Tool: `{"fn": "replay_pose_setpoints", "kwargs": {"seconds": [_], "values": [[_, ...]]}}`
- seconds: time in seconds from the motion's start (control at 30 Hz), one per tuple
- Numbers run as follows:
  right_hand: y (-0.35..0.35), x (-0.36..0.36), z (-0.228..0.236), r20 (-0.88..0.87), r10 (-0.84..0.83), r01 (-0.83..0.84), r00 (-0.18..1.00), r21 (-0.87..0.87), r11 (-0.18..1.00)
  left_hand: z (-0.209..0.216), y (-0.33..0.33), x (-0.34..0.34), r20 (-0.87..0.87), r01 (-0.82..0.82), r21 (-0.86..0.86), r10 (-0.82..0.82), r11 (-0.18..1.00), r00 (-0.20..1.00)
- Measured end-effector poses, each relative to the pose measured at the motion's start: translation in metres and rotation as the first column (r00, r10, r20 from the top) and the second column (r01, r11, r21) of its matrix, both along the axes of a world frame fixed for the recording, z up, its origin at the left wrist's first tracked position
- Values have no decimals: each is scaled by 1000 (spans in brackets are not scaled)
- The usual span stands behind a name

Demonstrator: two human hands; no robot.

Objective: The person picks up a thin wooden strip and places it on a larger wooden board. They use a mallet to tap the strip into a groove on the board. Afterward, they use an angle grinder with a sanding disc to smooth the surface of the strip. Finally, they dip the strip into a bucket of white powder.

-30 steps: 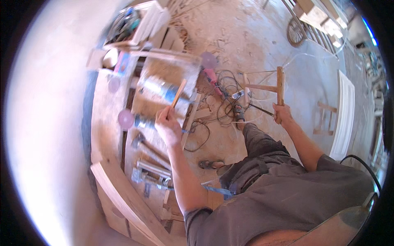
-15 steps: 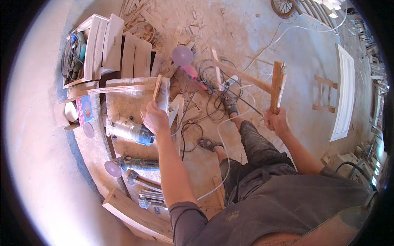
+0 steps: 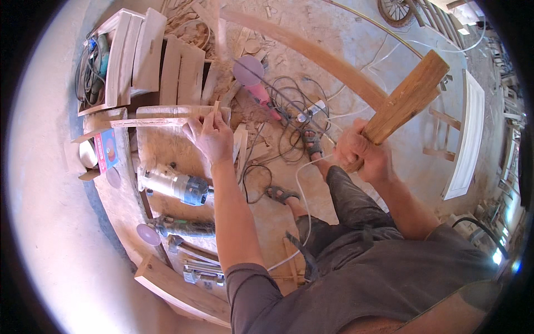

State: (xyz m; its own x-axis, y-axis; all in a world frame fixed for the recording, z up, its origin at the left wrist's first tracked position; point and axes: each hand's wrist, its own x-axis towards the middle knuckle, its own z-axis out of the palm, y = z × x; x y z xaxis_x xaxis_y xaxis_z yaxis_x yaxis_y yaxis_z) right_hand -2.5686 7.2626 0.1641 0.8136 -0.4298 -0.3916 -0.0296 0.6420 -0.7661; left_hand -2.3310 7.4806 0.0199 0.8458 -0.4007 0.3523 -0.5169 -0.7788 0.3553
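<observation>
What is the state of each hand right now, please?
Left hand: closed, pinching a small wooden strip.
Right hand: closed, gripping a wooden frame saw.

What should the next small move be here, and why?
Probably the left hand should press the small wood piece steady against the board before the frame saw is brought over. That hand pinches the piece near the board's far edge, while the saw, gripped in the right hand, hangs apart from the piece.
</observation>
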Motion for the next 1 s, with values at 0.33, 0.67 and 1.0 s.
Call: {"fn": "replay_pose_setpoints", "kwargs": {"seconds": [0.33, 0.67, 1.0], "values": [[-13, -5, 6, 120, 269, -269, 955, -21, 963, -7, -18, 21, -9, -64, -38, 63, 997, 998], [-16, 9, 21, -53, 386, -389, 921, -206, 898, -12, -20, 28, 11, -78, -16, 78, 997, 997], [-11, 46, 18, -172, 445, -462, 879, -78, 883, 4, -24, 28, -57, -44, 7, 45, 999, 997]]}}
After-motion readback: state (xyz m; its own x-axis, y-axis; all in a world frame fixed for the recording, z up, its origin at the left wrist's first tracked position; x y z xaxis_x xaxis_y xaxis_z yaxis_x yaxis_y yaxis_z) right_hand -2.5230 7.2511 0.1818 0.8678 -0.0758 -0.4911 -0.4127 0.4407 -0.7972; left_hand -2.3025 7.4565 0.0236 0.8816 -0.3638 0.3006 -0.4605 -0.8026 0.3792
